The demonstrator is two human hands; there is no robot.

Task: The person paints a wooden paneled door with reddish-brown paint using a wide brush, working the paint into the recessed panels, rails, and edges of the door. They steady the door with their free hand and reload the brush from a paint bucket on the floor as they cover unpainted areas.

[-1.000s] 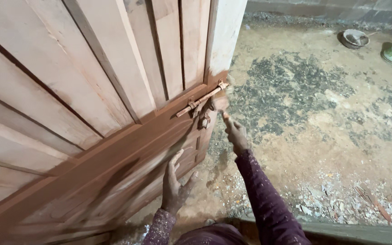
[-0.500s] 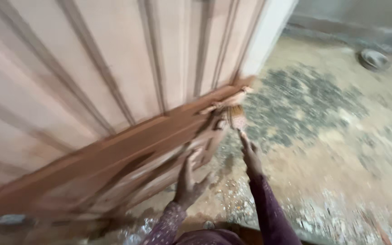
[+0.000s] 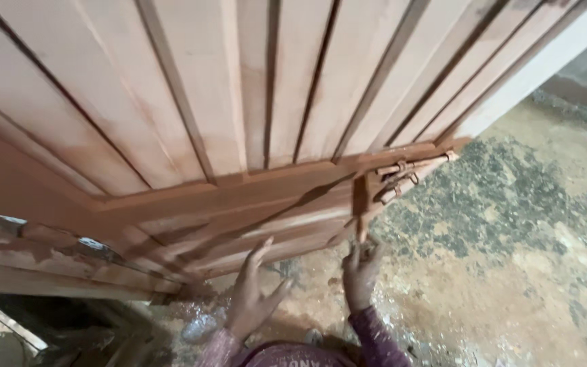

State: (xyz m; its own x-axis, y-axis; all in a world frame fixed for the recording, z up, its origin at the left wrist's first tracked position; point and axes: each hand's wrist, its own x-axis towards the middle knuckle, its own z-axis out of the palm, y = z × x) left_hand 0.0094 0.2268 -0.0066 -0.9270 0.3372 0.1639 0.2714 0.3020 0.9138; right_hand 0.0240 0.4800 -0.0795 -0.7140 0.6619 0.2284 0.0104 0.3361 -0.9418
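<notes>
A big wooden door (image 3: 253, 102) with upright slats fills the view. Its lower rail is a darker brown than the pale slats above. My right hand (image 3: 360, 275) is shut on a small brush (image 3: 360, 204), whose brown head lies against the lower rail just left of a metal sliding bolt (image 3: 409, 173). My left hand (image 3: 253, 295) is held up with fingers spread, close to the door's bottom panels; whether it touches them I cannot tell. Both of my sleeves are purple.
Rough concrete floor (image 3: 511, 258) with dark patches and brown stains spreads to the right. A white frame edge (image 3: 545, 61) runs beside the door. Worn planks (image 3: 35, 272) lie at lower left. A crumpled clear scrap (image 3: 198, 327) is on the floor.
The view has swung left, so the door fills more of it. My right hand with the brush has come off the bolt area to the rail below and left of it. The left hand stays spread.
</notes>
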